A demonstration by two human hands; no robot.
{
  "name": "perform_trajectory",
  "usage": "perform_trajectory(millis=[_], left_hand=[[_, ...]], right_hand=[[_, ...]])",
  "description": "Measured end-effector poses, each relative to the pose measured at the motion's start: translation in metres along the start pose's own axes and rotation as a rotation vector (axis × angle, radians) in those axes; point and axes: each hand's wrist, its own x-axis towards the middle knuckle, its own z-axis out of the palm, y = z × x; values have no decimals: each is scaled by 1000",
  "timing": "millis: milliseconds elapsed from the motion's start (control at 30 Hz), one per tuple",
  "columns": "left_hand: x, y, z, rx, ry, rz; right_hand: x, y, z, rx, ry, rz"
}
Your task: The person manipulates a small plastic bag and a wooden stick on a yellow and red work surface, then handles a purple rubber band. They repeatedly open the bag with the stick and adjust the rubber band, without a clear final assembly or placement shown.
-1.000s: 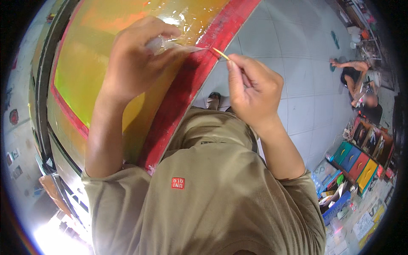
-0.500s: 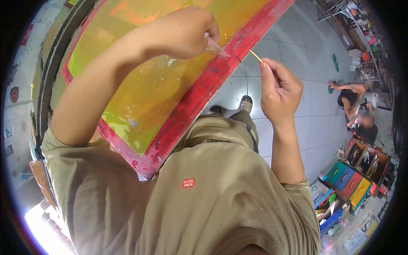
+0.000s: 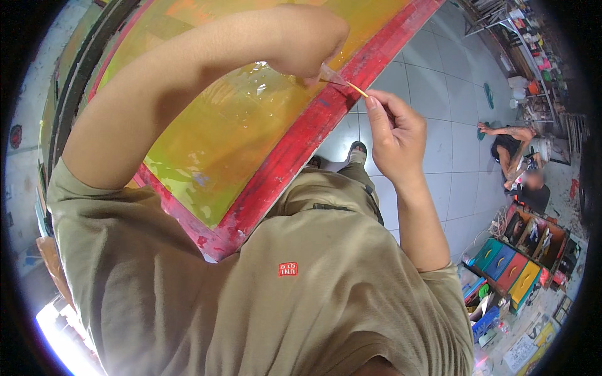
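My left hand (image 3: 308, 42) is closed around a clear, crumpled plastic piece (image 3: 332, 76) that narrows to a point; its exact kind does not show. Thumb and fingers of my right hand (image 3: 399, 135) pinch a thin yellowish stick (image 3: 357, 89). The stick's far end meets the tip of the plastic; whether it goes inside I cannot tell. Both are above the red border of a large screen-printing frame (image 3: 291, 147), which slants across in front of me. Its yellow-green mesh (image 3: 210, 153) looks wet and shiny under my left forearm.
A dark curved rail (image 3: 75, 88) runs along the left. Grey floor tiles (image 3: 433, 94) lie to the right. There a person (image 3: 520, 150) sits low, near green slippers (image 3: 488, 95), a cabinet with coloured drawers (image 3: 509, 266) and a cluttered shelf (image 3: 533, 56).
My right hand has moved left and slightly down, bringing the stick's end to the plastic. My left hand has shifted right with the plastic still in its grip.
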Motion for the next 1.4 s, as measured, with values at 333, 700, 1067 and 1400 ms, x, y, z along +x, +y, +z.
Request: perform_trajectory(millis=[333,700,1067,1400], left_hand=[[27,-43,50,-378,329,404],[39,-41,34,-512,-27,246],[34,-38,24,-591,-94,203],[29,-35,19,-510,-68,121]], right_hand=[[-1,1,13,-311,-11,-339],[2,0,17,-229,-91,-267],[12,-15,47,-532,137,-332],[14,-12,51,-582,156,-275]])
